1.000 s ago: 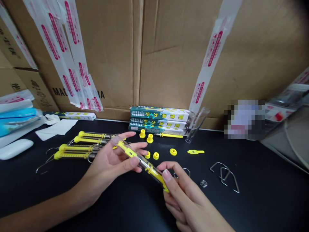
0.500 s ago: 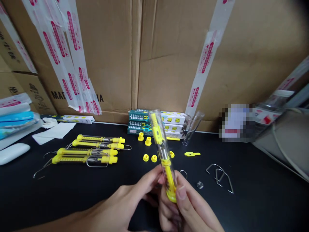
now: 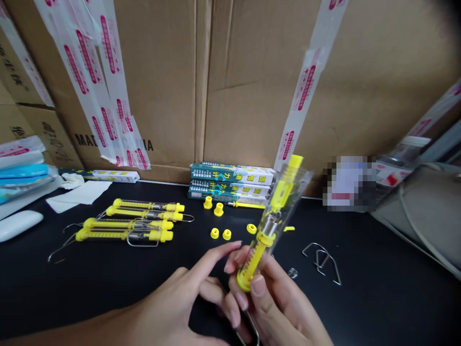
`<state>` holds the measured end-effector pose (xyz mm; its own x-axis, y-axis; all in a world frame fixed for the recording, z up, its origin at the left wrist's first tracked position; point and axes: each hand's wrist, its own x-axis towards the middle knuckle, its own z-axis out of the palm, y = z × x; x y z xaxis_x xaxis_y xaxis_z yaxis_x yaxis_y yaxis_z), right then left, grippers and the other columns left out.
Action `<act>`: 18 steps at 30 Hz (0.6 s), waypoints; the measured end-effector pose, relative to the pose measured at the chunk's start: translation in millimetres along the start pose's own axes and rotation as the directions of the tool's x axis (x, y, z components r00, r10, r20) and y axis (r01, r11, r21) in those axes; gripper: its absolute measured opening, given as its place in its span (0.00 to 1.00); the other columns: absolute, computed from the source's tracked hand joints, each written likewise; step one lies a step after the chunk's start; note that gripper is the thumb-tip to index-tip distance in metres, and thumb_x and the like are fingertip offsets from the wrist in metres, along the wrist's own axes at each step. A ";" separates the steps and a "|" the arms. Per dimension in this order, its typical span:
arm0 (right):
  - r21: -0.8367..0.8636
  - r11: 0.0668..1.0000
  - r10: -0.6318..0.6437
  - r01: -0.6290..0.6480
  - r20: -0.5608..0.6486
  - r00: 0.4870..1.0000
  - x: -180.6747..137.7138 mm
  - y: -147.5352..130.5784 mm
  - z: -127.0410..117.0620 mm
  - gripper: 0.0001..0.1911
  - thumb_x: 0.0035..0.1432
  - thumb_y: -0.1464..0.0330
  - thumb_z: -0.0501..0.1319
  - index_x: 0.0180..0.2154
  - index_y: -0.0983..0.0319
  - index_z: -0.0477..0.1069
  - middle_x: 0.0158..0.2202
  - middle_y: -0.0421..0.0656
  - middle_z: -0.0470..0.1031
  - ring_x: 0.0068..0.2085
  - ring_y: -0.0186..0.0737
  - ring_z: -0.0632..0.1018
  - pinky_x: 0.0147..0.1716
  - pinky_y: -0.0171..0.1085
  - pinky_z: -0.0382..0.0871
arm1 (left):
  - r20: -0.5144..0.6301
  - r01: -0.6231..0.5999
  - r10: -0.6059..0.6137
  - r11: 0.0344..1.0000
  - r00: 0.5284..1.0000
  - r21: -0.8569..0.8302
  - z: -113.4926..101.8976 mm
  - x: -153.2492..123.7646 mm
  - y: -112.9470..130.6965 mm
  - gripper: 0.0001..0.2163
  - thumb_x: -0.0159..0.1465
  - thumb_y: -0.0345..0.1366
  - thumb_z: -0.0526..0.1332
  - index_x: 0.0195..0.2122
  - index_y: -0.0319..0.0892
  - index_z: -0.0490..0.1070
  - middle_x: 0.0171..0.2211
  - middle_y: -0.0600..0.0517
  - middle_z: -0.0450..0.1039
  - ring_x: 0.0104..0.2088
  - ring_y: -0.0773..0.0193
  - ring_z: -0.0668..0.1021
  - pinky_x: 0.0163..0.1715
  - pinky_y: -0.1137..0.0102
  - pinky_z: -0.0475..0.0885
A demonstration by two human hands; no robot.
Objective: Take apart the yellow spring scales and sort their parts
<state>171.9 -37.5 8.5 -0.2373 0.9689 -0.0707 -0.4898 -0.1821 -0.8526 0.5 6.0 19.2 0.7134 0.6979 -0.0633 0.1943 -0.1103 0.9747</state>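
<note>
My right hand (image 3: 277, 302) grips a clear tubular spring scale (image 3: 262, 240) by its lower end. The tube leans up and to the right, with a yellow inner bar, a metal spring and a yellow piece jutting from its top. Below its yellow end cap, a bent wire hook (image 3: 254, 329) hangs between my hands. My left hand (image 3: 194, 293) is beside the lower end, index finger stretched out and thumb apart. Its other fingers curl close to the hook; whether they touch it I cannot tell.
Several similar spring scales (image 3: 126, 234) lie at left. Yellow caps (image 3: 218, 209) are scattered mid-table before stacked boxes (image 3: 230, 175). Wire hooks (image 3: 329, 262) and a small spring (image 3: 293, 273) lie at right. A large cardboard box (image 3: 245, 96) stands behind, a plastic jar (image 3: 399, 158) at far right.
The spring scale has swung from leaning left to leaning right in my right hand. My left hand has come away from it, its fingers spreading, and the wire hook now shows below.
</note>
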 end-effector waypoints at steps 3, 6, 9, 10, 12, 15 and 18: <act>0.037 0.999 0.018 -0.018 0.003 1.000 1.4 -1.0 0.7 0.20 0.58 0.51 0.69 0.41 0.59 0.73 0.31 0.39 0.71 0.33 0.34 0.76 0.32 0.32 0.67 | 0.001 0.014 -0.014 0.999 1.000 0.036 -0.2 0.6 1.8 0.44 0.54 0.34 0.75 0.69 0.52 0.53 0.40 0.56 0.84 0.45 0.56 0.83 0.53 0.67 0.70; 0.053 0.998 -0.025 0.025 0.002 1.000 3.1 -0.5 -0.4 0.19 0.58 0.52 0.69 0.43 0.59 0.74 0.35 0.41 0.73 0.36 0.37 0.77 0.36 0.35 0.71 | 0.037 0.015 -0.013 0.999 0.999 -0.043 -0.4 2.0 3.9 0.43 0.55 0.34 0.74 0.68 0.49 0.54 0.41 0.53 0.84 0.44 0.55 0.84 0.51 0.66 0.72; -0.021 0.997 -0.080 0.081 0.043 0.996 4.9 1.8 -5.6 0.17 0.62 0.53 0.65 0.44 0.58 0.75 0.37 0.42 0.75 0.35 0.37 0.76 0.35 0.35 0.72 | 0.010 0.019 -0.017 0.986 1.000 -0.163 0.2 2.7 3.8 0.43 0.54 0.33 0.74 0.68 0.46 0.53 0.38 0.52 0.85 0.43 0.55 0.84 0.48 0.65 0.73; -0.042 0.995 -0.087 0.089 0.053 0.995 5.4 2.8 -7.8 0.16 0.62 0.53 0.65 0.44 0.57 0.75 0.39 0.43 0.76 0.37 0.38 0.77 0.36 0.36 0.73 | -0.001 0.019 -0.019 0.980 1.000 -0.198 0.3 2.9 3.0 0.43 0.55 0.32 0.74 0.68 0.46 0.52 0.38 0.51 0.84 0.43 0.55 0.84 0.47 0.64 0.73; -0.054 0.995 -0.085 0.087 0.045 0.995 6.5 5.1 -11.6 0.17 0.62 0.53 0.65 0.47 0.55 0.75 0.44 0.45 0.77 0.45 0.43 0.78 0.43 0.39 0.73 | -0.015 0.024 -0.029 0.966 0.999 -0.256 0.0 3.4 0.5 0.42 0.57 0.32 0.73 0.68 0.46 0.51 0.37 0.52 0.84 0.43 0.56 0.83 0.46 0.64 0.73; -0.047 0.995 -0.088 0.091 0.059 0.994 7.7 7.6 -12.7 0.18 0.61 0.52 0.65 0.48 0.54 0.75 0.48 0.46 0.78 0.53 0.48 0.77 0.54 0.45 0.69 | -0.040 0.047 -0.064 0.944 0.997 -0.327 -1.5 4.9 -3.4 0.38 0.58 0.32 0.72 0.66 0.47 0.53 0.37 0.53 0.83 0.42 0.58 0.83 0.47 0.64 0.73; -0.053 0.996 -0.069 0.072 0.062 0.996 7.2 6.5 -9.2 0.19 0.61 0.50 0.65 0.47 0.55 0.75 0.45 0.45 0.79 0.49 0.45 0.78 0.52 0.44 0.70 | -0.081 0.103 -0.143 0.922 0.986 -0.374 -2.5 5.8 -4.5 0.34 0.58 0.32 0.72 0.63 0.49 0.57 0.39 0.55 0.82 0.44 0.59 0.83 0.47 0.66 0.73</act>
<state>174.7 -30.2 -2.4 -0.2545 0.9669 0.0204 -0.4601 -0.1025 -0.8819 2.1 12.3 14.9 0.6212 0.7616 -0.1846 0.0005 0.2351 0.9720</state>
